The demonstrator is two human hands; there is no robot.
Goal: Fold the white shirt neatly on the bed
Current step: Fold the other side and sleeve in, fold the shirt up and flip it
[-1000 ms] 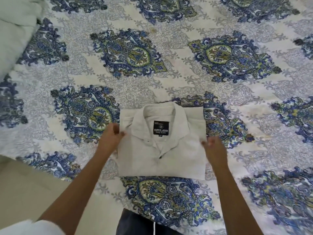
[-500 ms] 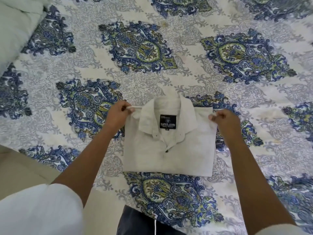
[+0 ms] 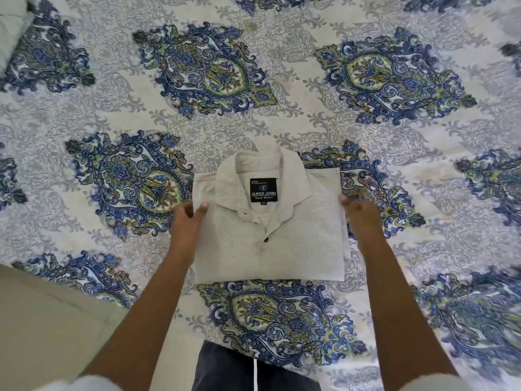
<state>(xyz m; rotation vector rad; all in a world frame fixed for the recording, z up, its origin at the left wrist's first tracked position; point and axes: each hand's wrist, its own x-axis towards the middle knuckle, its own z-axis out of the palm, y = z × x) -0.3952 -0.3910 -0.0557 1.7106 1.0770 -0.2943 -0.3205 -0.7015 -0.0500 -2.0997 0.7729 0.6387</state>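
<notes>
We see the folded white shirt (image 3: 282, 249) mid-frame on the bed (image 3: 253, 122). The left hand (image 3: 187, 221) pinches its left edge, thumb (image 3: 203, 206) on top; the fingers (image 3: 344, 199) of the right hand (image 3: 360, 214) meet its right edge, but we cannot tell whether they grip.

beige floor (image 3: 50, 328) lower left, dark shorts (image 3: 225, 373) with white drawstring (image 3: 256, 375) below.

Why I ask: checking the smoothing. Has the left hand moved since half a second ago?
Yes. The left hand slid along the white shirt toward the person, past the black label.
</notes>
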